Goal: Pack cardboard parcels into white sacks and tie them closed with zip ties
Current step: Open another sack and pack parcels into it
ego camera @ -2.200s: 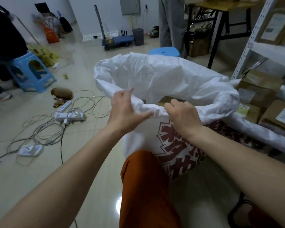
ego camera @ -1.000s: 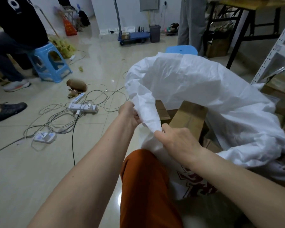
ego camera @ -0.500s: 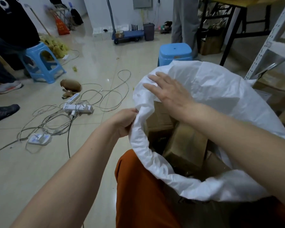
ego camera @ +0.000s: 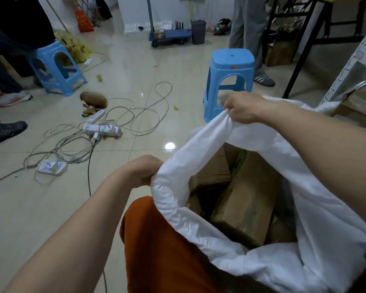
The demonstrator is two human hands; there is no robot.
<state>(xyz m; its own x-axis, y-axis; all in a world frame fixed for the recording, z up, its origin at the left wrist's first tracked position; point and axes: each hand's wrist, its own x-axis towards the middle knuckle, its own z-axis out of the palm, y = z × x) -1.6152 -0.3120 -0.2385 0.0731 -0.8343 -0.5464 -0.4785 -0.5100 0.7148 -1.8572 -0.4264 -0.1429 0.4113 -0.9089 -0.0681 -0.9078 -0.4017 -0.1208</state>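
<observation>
My left hand (ego camera: 143,171) and right hand (ego camera: 244,107) each grip the sack (ego camera: 304,208) rim; I should gather it evenly above the parcels (ego camera: 247,204).

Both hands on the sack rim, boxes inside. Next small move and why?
Probably draw the two hands together to gather the mouth. The left hand grips the near rim and the right hand the far rim of the white sack, whose mouth gapes over the cardboard parcels; no zip tie shows.

A crinkled, matt woven-plastic white sack (ego camera: 317,240) was seen, matt brown cardboard parcels (ego camera: 246,204) inside; glossy tiled floor (ego camera: 57,208); smooth blue plastic stool (ego camera: 228,81).
</observation>
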